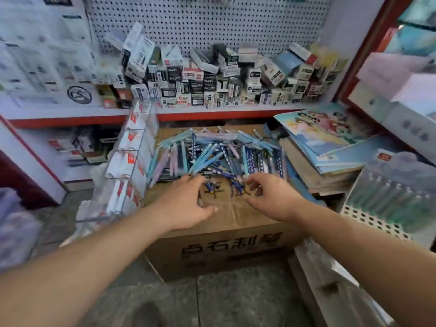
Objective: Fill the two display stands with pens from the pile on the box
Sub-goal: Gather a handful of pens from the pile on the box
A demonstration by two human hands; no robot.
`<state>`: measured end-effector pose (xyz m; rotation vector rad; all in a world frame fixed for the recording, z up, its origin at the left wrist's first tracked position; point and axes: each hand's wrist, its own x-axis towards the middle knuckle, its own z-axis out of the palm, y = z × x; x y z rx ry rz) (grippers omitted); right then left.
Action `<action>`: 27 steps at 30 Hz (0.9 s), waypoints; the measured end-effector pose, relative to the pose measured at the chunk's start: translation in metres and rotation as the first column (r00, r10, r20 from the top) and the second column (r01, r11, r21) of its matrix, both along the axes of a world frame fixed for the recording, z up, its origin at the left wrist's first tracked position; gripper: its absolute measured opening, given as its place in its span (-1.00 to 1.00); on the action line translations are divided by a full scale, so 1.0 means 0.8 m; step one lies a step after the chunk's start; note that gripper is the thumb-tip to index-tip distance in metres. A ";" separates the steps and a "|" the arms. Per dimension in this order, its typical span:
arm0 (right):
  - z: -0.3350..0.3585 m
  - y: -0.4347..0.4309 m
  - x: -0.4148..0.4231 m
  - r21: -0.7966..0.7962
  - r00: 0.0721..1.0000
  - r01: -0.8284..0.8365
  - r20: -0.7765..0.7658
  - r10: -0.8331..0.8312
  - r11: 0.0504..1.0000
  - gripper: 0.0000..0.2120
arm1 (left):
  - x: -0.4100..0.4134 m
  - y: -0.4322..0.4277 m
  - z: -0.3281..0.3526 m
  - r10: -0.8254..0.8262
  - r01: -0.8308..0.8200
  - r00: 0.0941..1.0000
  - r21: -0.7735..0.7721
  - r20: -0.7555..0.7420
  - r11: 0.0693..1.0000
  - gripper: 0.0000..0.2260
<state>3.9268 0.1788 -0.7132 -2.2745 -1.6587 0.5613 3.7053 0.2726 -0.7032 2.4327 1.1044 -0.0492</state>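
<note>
A pile of pens [212, 154], light blue, dark blue and pink, lies on top of a brown cardboard box [226, 249]. My left hand [186, 204] hovers at the pile's near edge, fingers spread and touching the nearest pens, holding nothing. My right hand [271, 197] is just right of it, fingers curled apart over a few dark blue pens, nothing gripped. A clear tiered display stand [132, 161] with red labels stands left of the box. A second clear stand [396, 192] holding teal pens sits at the right on a perforated tray.
A stack of notebooks [325, 142] with cartoon covers lies right of the pile. Above, a red-edged shelf [212, 112] carries many small stationery boxes against a pegboard. Grey stone floor lies in front of the box. The image is blurred.
</note>
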 end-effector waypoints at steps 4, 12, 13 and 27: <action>-0.027 0.025 -0.010 0.055 0.996 0.050 0.074 -0.054 0.997 -0.82 | 0.000 0.014 -0.013 0.046 -0.046 0.999 -0.006 0.003 0.999 -0.35; -0.048 0.064 -0.019 0.029 0.968 0.163 0.186 -0.166 0.986 -0.77 | 0.000 0.028 -0.029 0.096 -0.095 0.995 -0.042 0.013 0.995 -0.49; -0.049 0.066 -0.019 0.017 0.968 0.173 0.184 -0.173 0.985 -0.78 | -0.001 0.029 -0.030 0.101 -0.100 0.995 -0.045 0.019 0.994 -0.50; -0.011 0.006 0.001 0.242 0.929 0.320 -0.270 -0.253 0.916 -0.92 | 0.004 0.035 -0.029 0.091 -0.088 0.989 -0.036 0.117 0.996 -0.65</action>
